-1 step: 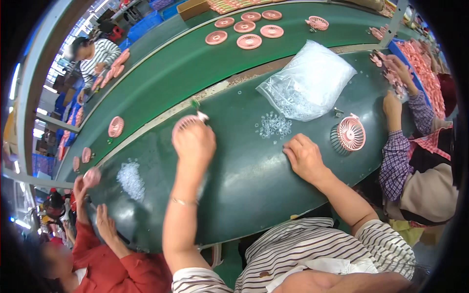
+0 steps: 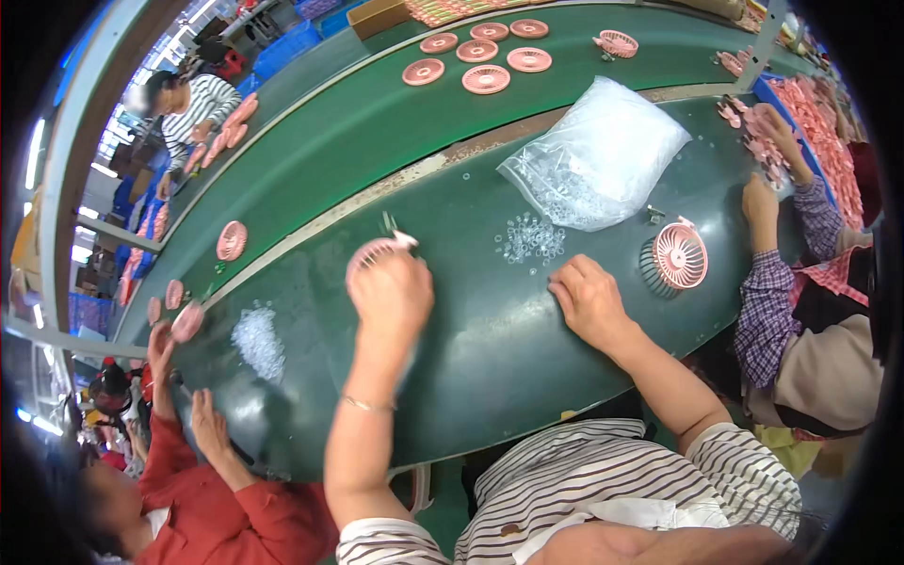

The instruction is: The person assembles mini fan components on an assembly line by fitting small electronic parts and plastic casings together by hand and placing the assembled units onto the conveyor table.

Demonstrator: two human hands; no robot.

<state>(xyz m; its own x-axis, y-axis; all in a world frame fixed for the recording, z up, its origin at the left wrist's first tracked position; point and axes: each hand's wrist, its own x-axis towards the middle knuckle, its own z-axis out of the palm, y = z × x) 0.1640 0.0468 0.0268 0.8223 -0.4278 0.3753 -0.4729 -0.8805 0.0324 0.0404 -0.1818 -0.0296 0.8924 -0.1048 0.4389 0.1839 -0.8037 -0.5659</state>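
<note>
My left hand (image 2: 394,294) is closed around the rim of a pink round fan housing (image 2: 369,256), just above the green table. A small metal and green part (image 2: 388,222), blurred, shows beside the housing's pale tab. Near a loose pile of small clear rings (image 2: 529,239) rests my right hand (image 2: 588,294), thumb and fingers drawn together. Whatever those fingertips hold, if anything, is too small to see. Farther right stands another pink fan housing (image 2: 679,256) with slatted sides, and a small metal part (image 2: 654,216) lies behind it.
A clear plastic bag (image 2: 603,155) full of rings lies behind the pile. Another ring pile (image 2: 257,341) is at left. Pink round covers (image 2: 486,79) sit on the green belt (image 2: 348,132) beyond. Co-workers' hands (image 2: 209,424) work at left and at right, by a blue crate (image 2: 800,132).
My left hand, with the pink fan housing, has shifted slightly right and nearer to me. My right hand stays by the ring pile. The whole view has shifted a little.
</note>
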